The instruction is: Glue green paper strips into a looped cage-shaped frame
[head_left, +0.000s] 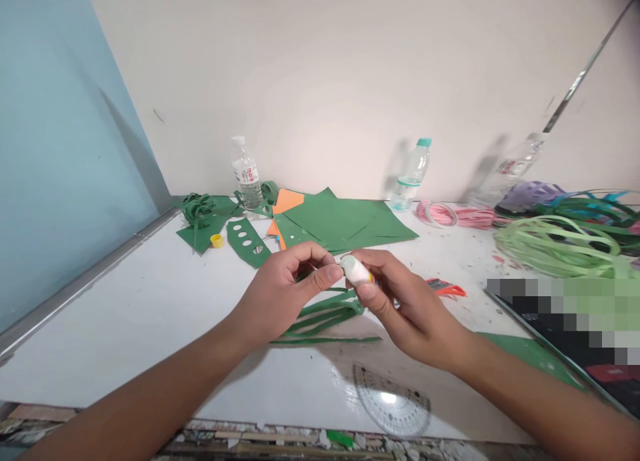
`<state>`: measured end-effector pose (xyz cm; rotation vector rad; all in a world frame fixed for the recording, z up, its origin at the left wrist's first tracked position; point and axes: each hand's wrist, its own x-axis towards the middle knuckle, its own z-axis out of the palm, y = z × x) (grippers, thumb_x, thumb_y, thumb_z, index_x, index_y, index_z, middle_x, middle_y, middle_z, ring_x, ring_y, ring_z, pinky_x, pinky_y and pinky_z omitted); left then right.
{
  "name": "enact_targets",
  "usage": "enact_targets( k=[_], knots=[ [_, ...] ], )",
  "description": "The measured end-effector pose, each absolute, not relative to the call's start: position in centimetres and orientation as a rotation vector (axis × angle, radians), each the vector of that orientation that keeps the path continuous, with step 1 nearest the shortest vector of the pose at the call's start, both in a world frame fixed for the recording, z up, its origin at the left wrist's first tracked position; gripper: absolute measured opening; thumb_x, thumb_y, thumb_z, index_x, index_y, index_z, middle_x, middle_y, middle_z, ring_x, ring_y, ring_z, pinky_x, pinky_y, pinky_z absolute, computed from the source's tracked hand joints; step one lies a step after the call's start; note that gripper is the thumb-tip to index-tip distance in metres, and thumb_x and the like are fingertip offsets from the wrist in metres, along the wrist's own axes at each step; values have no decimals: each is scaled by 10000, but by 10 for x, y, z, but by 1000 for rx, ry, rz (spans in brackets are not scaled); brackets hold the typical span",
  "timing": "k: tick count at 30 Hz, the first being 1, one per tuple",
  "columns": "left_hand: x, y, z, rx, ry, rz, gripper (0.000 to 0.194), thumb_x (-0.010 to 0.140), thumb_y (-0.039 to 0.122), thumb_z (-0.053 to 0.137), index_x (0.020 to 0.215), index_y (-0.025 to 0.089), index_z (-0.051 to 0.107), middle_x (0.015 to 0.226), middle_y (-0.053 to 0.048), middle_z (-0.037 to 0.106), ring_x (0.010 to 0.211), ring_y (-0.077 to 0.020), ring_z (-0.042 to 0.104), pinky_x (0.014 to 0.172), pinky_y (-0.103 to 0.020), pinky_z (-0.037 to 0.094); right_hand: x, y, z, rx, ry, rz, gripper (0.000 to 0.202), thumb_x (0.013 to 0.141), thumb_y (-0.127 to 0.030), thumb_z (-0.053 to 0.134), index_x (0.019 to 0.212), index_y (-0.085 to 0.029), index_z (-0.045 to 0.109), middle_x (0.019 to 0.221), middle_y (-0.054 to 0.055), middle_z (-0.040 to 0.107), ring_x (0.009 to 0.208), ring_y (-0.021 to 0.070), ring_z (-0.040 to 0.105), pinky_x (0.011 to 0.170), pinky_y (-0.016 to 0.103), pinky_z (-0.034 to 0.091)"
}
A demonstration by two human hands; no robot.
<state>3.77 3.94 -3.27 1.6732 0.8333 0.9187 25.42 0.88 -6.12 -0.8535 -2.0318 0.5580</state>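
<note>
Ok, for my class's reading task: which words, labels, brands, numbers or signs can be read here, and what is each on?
"凉白", apparently: red characters on the leftmost water bottle; the character below is unclear.
Far-right bottle: red label characters, too blurred.
Teal-capped bottle: nothing legible.
Protractor: scale markings too small.
Glue stick: print mostly covered by the right hand, unreadable.
Dark flat item: partly pixelated, unreadable.
</note>
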Motion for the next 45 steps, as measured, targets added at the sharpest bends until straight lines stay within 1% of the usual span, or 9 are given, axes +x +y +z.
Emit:
enact_targets(
  k=[4,10,12,16,25,32,36,39,45],
  knots=[
    [38,39,-33,1651,817,907,245,974,417,703,874,200,650,759,66,528,653,-92,388,603,-249,300,255,9,-64,-852,-2031,507,248,1085,-262,519,1331,-288,499,975,6,611,743,146,541,650,273,459],
    [41,36,-35,1474,733,804,388,929,537,733,853,176,613,726,71,439,598,-77,296,541,-249,223,254,10,-69,-784,-2000,518,296,1059,-212,556,1336,-281,478,1127,46,620,929,175,607,747,281,513],
    [41,36,-37,1401,699,764,421,906,562,753,853,174,599,732,71,435,594,-71,293,535,-242,215,253,9,-70,-774,-1991,541,303,1057,-200,559,1335,-285,475,1121,42,616,935,171,613,768,280,522],
    [41,36,-43,1308,616,733,394,917,538,760,876,174,614,706,70,429,591,-72,304,542,-238,229,252,7,-71,-757,-1981,547,338,1051,-179,565,1354,-298,475,1142,38,613,967,170,626,817,282,538],
    [42,34,-44,1231,570,723,388,931,519,757,876,162,615,681,64,448,589,-74,304,544,-236,232,252,5,-73,-750,-1992,448,381,1033,-159,580,1373,-289,468,1160,52,641,969,177,642,830,277,557],
    [43,32,-44,1144,533,676,408,919,510,774,841,178,550,643,75,447,565,-72,290,548,-227,235,251,5,-70,-741,-2037,348,359,1032,-150,575,1360,-268,488,1149,54,654,973,168,646,862,255,559],
    [43,32,-43,1123,501,648,421,919,517,770,830,181,532,640,73,441,560,-72,272,541,-226,224,251,5,-68,-716,-2049,318,342,1030,-152,582,1343,-270,511,1143,61,669,985,185,656,856,279,568],
    [43,31,-44,1136,501,647,429,919,528,764,819,183,529,642,69,441,560,-74,276,541,-230,224,251,5,-67,-716,-2033,344,382,1026,-156,596,1371,-291,504,1167,62,681,999,194,665,861,301,573],
    [46,28,-46,1226,564,764,422,915,550,756,854,183,555,654,72,435,563,-74,305,531,-235,232,248,4,-71,-708,-1988,379,387,1024,-136,590,1356,-322,521,1179,51,692,1007,205,663,873,337,566]
  ],
)
